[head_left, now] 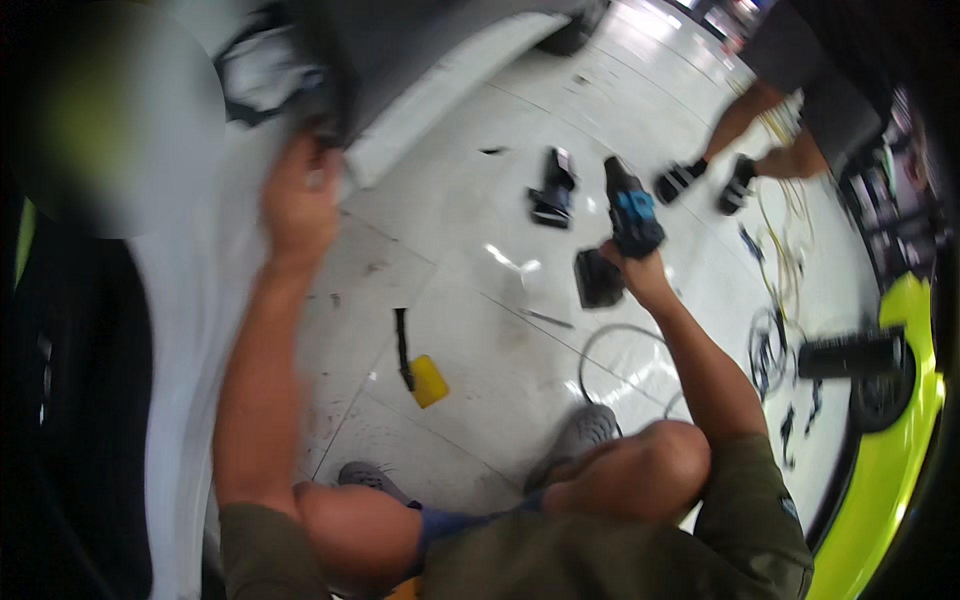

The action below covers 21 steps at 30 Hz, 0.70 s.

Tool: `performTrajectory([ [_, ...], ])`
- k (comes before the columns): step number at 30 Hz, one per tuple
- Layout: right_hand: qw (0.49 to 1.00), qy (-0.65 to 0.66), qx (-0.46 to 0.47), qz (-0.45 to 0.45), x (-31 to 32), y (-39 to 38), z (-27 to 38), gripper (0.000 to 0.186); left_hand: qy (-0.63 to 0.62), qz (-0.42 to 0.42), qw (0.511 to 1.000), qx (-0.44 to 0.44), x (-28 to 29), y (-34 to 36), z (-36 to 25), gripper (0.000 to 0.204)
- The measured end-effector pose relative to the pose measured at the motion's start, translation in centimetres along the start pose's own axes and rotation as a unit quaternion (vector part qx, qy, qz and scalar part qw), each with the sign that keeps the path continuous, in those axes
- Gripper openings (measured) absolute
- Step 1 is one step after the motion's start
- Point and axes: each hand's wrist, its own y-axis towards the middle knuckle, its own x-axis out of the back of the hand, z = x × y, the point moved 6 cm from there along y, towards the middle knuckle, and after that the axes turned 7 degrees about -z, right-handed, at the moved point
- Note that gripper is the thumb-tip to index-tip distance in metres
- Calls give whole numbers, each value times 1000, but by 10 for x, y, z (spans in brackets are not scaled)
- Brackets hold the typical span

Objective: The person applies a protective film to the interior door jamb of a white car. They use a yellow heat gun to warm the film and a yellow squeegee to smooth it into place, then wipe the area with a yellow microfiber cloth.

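Note:
My right hand is wrapped round the grip of a black and blue cordless drill. The drill points away from me above the floor, its dark battery at the lower end. My left hand reaches up to the lower edge of a white and grey car body. Its fingers curl at a dark part there; motion blur hides what they hold. Another black cordless tool lies on the floor left of the drill. Closer to my feet lies a yellow block with a black strap.
A thin metal rod and a looped cable lie on the tiled floor. Another person stands at the far right near yellow hoses. A bright yellow-green car panel and a black cylinder are at the right.

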Motion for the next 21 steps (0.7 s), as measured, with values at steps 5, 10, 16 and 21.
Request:
performTrajectory([
  [5, 977, 10, -91, -194, 41, 12, -124, 38, 44, 44, 997, -41, -3, 8, -1, 25],
  [10, 924, 104, -239, -279, 36, 0, -163, 48, 7, 68, 985, 160, 9, 7, 63, 31],
  [16, 934, 155, -70, -314, 7, -23, -197, 51, 318, 132, 929, -136, 7, 13, 48, 39],
  [21, 947, 45, -128, -292, 43, -106, -205, 60, 286, 44, 910, -295, -10, -8, -48, 26],
])
